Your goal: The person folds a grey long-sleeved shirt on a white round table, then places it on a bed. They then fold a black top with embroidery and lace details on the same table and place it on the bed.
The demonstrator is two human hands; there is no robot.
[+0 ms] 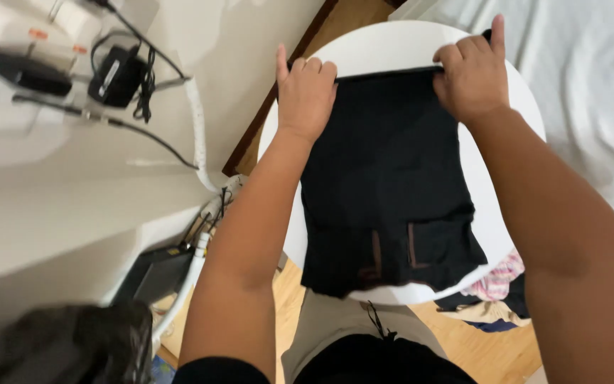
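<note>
Black knit garment (385, 178) is lying flat on round white table (392, 50), left hand (305, 92) and right hand (472, 75) both pinching its far edge, pulling it taut

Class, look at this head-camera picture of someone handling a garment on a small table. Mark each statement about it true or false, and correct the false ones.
1. Both hands grip the far edge of the black garment. True.
2. The garment lies on a square wooden table. False: the table is round and white.
3. The left hand holds a cable. False: it holds the garment.
4. The right hand is at the garment's far right corner. True.
5. Black adapters with cables lie to the left. True.
</note>
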